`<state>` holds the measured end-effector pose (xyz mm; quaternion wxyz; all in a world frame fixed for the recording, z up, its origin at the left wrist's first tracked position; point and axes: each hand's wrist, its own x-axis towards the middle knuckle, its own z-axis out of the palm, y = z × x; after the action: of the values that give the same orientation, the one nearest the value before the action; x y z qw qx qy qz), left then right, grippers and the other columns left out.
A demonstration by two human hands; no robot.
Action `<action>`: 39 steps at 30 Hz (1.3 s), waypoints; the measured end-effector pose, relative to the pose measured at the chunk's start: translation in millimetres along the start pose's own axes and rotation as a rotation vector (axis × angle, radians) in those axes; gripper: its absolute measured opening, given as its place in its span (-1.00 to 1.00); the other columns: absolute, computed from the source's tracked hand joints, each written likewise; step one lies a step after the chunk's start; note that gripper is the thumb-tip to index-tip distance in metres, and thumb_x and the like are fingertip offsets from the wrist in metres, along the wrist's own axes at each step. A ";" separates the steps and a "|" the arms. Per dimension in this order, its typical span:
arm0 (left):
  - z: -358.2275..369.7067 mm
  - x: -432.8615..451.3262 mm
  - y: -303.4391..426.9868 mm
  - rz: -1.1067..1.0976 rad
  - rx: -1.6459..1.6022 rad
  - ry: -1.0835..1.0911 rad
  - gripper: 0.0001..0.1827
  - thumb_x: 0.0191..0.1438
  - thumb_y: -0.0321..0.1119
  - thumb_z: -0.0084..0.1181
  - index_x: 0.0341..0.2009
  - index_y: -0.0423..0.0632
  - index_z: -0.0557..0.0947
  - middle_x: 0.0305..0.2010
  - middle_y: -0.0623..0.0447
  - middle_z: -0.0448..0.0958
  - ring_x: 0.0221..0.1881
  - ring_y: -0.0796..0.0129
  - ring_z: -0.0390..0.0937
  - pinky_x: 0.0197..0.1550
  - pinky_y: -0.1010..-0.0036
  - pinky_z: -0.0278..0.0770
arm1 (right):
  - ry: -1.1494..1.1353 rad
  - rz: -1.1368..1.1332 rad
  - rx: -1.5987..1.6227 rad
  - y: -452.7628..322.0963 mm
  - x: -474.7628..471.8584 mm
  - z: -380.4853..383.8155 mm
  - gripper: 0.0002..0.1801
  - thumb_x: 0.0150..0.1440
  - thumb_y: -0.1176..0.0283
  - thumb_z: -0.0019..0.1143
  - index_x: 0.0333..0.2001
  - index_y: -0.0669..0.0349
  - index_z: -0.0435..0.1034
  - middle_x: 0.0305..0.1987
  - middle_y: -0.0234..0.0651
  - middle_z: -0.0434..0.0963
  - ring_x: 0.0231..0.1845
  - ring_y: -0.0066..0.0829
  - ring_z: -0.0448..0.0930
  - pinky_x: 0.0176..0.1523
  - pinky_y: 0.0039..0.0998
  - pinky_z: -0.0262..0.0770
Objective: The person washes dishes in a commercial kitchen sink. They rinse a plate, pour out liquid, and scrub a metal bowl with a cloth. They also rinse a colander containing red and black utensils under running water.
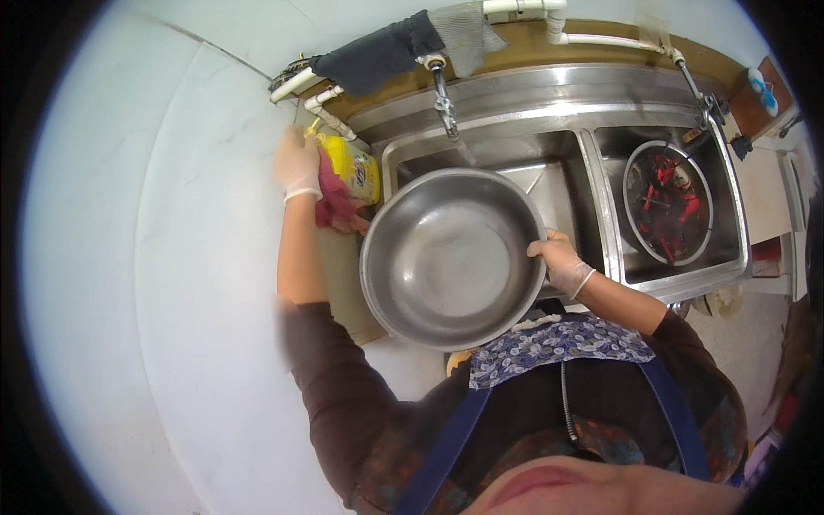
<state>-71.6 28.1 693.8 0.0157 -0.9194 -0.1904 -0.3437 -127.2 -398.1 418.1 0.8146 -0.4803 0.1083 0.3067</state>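
My right hand [565,262], in a thin clear glove, grips the right rim of a large round stainless steel basin [444,257]. The basin is tilted toward me, its inside bare, and it covers part of the left sink bowl [547,193]. At the left wall my left hand [298,161], also gloved, is at the top of a yellow plastic jug [364,174] that bears writing. Its fingers are partly hidden, so their hold on the jug's top is unclear. A dark pink cloth [335,193] hangs beside the jug, just right of my left wrist.
A metal faucet [444,106] reaches over the left bowl. In the right bowl stands a round container [708,219] with red and dark pieces in it. Dark and grey cloths [380,55] drape over a white pipe [605,40]. The white wall [193,257] closes off the left side.
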 end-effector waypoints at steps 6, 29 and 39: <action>32.2 31.3 -13.8 0.186 0.293 -0.147 -0.67 0.16 -0.29 0.15 0.03 0.03 0.68 -0.08 -0.16 0.64 0.00 -0.10 0.62 0.06 0.10 0.57 | -0.031 -0.062 -0.011 -7.9 -4.1 1.2 -0.71 -0.02 0.72 0.14 -0.17 0.35 0.55 -0.29 -0.24 0.63 -0.30 -0.33 0.62 -0.20 -0.32 0.59; 6.5 3.4 -14.4 0.184 0.084 -0.044 -0.68 0.24 -0.29 0.08 0.04 0.08 0.75 -0.02 -0.19 0.68 0.03 -0.09 0.62 0.09 0.11 0.54 | 0.114 -0.114 0.202 5.7 31.8 -3.7 -0.78 0.05 0.66 0.08 -0.21 0.24 0.51 -0.33 -0.32 0.61 -0.38 -0.41 0.61 -0.33 -0.38 0.58; 5.4 -14.5 -21.9 0.137 0.150 -0.024 -0.64 0.22 -0.38 0.09 0.07 0.13 0.75 -0.02 -0.13 0.70 -0.04 -0.06 0.66 0.05 0.14 0.58 | -0.031 -0.321 0.299 -52.8 45.2 35.5 -0.75 0.08 0.71 0.07 -0.13 0.34 0.50 -0.25 -0.24 0.64 -0.31 -0.41 0.64 -0.18 -0.37 0.62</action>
<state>-86.1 44.4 678.2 0.1057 -0.9306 -0.1524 -0.3155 -63.9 -368.5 452.9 0.9166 -0.3606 0.0622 0.1610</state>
